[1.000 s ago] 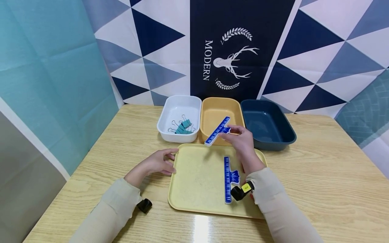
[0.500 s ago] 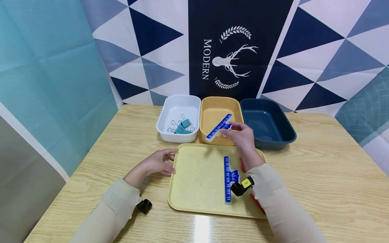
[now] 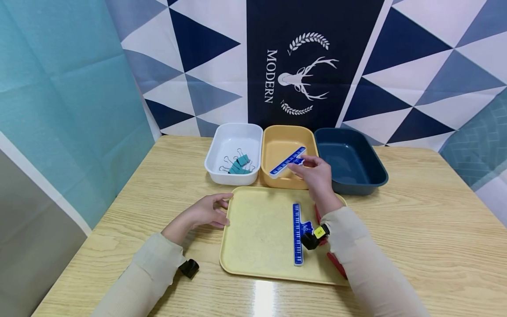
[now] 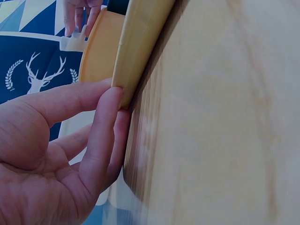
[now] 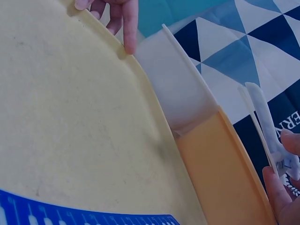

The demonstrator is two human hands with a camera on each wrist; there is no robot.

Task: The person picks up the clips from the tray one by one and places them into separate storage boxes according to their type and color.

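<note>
My right hand [image 3: 320,179] pinches a blue and white music clip [image 3: 286,163] printed with piano keys. It holds the clip tilted over the yellow-orange bin [image 3: 277,132]; in the right wrist view the clip [image 5: 261,117] appears edge-on. A matching clip [image 3: 297,233] lies lengthwise on the pale yellow tray [image 3: 257,237]. Along the tray's left rim, my left hand [image 3: 206,212] holds the edge, with fingertips on the rim and others below it in the left wrist view. Red objects [image 3: 336,265] on the tray's right side are partly hidden by my right arm.
A white bin [image 3: 218,145] with several teal binder clips [image 3: 239,165] stands left of the yellow-orange bin. To its right is a dark blue bin [image 3: 344,154]. All three stand behind the tray on a wooden table [image 3: 416,211], before a patterned cloth backdrop [image 3: 214,88].
My right hand has moved slightly farther from me, carrying the music clip deeper over the yellow-orange bin. More of the red objects shows beside the arm. My left hand stays at the tray's rim.
</note>
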